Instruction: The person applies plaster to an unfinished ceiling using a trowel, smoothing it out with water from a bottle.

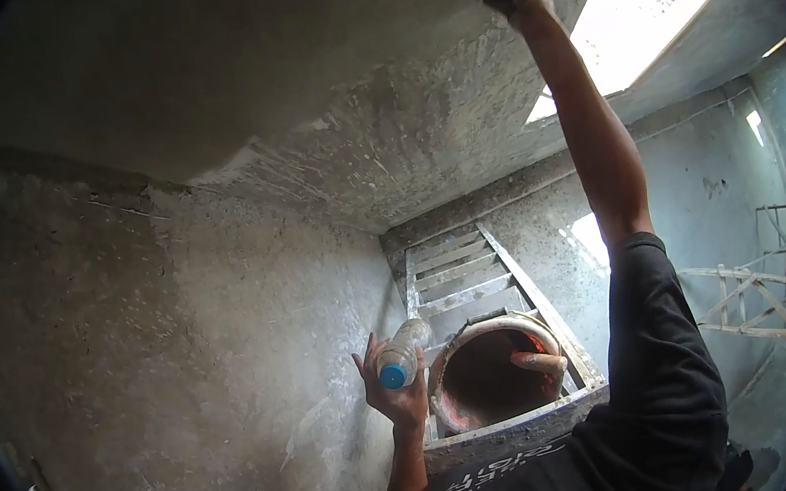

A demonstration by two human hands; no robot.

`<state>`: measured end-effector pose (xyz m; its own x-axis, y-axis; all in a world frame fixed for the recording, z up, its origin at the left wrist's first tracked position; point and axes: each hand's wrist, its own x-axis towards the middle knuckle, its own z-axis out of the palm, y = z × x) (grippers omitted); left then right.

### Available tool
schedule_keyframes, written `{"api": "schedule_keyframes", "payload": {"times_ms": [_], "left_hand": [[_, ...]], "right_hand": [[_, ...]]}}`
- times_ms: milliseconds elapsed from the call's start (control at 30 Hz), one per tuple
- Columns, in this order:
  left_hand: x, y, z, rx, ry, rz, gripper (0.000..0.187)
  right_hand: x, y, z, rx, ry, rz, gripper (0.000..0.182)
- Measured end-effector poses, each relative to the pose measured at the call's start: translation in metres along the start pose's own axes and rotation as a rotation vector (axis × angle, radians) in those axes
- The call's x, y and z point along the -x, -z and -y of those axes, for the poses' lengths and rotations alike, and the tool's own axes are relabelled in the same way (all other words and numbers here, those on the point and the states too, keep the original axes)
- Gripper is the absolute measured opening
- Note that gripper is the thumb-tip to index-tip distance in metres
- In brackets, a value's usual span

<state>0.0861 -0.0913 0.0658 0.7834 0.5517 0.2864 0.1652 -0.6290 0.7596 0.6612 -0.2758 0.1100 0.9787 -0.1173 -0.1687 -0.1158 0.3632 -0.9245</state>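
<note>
My left hand (398,387) is wrapped round a clear plastic bottle (409,348) with a blue cap, low in the middle of the view. The bottle is tilted, its cap toward me. High up, my right hand (533,8) reaches to the grey ceiling (400,133), closed on a dark object (503,0) too small and blurred to name. Part of the ceiling looks smooth and dark, another part rough and streaked. Beside my left hand stands a bucket (443,366) with a wooden handle (538,362) sticking out of it.
A whitish ladder (467,295) leans behind the bucket. Bare walls (203,364) stand on the left and behind. A bright opening (629,15) cuts the ceiling at the upper right. Wooden framing (758,301) is at the far right.
</note>
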Motion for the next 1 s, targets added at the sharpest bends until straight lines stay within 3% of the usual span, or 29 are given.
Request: {"api": "schedule_keyframes", "payload": {"times_ms": [200,367,500,567,600,667,700,767,933,1000], "left_hand": [[-0.003,0.001,0.001,-0.016,-0.01,-0.004,0.048],[-0.002,0.004,0.0,-0.051,0.005,-0.027,0.048],[0.001,0.003,0.004,-0.049,-0.013,-0.015,0.048],[0.001,0.002,0.003,-0.044,-0.012,-0.007,0.047],[0.001,0.002,0.0,-0.022,0.003,-0.008,0.046],[0.0,0.001,0.001,0.004,0.005,-0.019,0.044],[0.001,0.001,0.003,0.001,0.022,-0.019,0.044],[0.0,0.002,0.002,-0.01,0.022,-0.017,0.045],[-0.003,0.002,0.006,-0.03,0.008,-0.005,0.045],[-0.004,0.0,0.007,-0.029,0.02,-0.001,0.045]], "right_hand": [[-0.04,-0.027,-0.039,0.225,0.079,0.049,0.03],[-0.05,-0.025,0.01,-0.126,0.102,0.316,0.027],[-0.006,0.003,0.036,-0.243,-0.005,0.255,0.025],[0.033,0.0,0.029,0.071,0.149,-0.084,0.028],[0.031,0.004,0.019,0.071,0.158,-0.084,0.028],[0.023,0.009,-0.012,0.658,0.407,-0.591,0.03],[0.023,0.008,-0.022,0.65,0.416,-0.589,0.03],[0.024,0.002,-0.045,0.722,0.767,-0.64,0.037],[0.041,-0.046,-0.091,0.842,0.672,-0.425,0.041],[0.059,-0.062,-0.113,0.674,0.789,-0.373,0.043]]}}
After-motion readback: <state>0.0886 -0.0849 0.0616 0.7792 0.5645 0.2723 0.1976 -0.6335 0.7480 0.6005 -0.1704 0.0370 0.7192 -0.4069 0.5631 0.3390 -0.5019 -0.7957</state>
